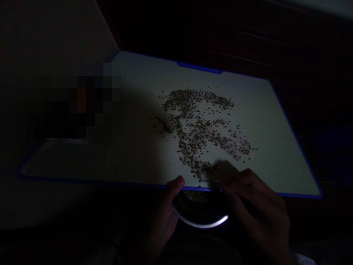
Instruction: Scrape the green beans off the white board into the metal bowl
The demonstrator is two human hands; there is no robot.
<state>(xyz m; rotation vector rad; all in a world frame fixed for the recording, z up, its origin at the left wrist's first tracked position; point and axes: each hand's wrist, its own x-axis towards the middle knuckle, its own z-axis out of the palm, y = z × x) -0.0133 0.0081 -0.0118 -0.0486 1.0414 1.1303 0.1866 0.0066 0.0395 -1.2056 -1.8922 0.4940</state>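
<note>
Small dark grains (pixel 193 138), like lentils or mung beans, lie scattered with pale bits on a white board (pixel 275 147) framed in blue. Under the board's near edge sits a shiny metal bowl (pixel 205 223) with greenish grains inside. My left hand (pixel 165 211) is closed around the bowl's left side, its thumb over the edge of the board. Between the fingers of my right hand (pixel 259 209) is a thin pale flat piece, perhaps a card; its exact kind is too dark to tell. That piece touches the board beside the nearest grains.
A pixelated dark patch (pixel 63 114) hides the board's left end and whatever lies there. A pale surface (pixel 55 33) reaches to the upper left. Dark wooden panelling (pixel 261 48) stands behind the board. The light is very dim.
</note>
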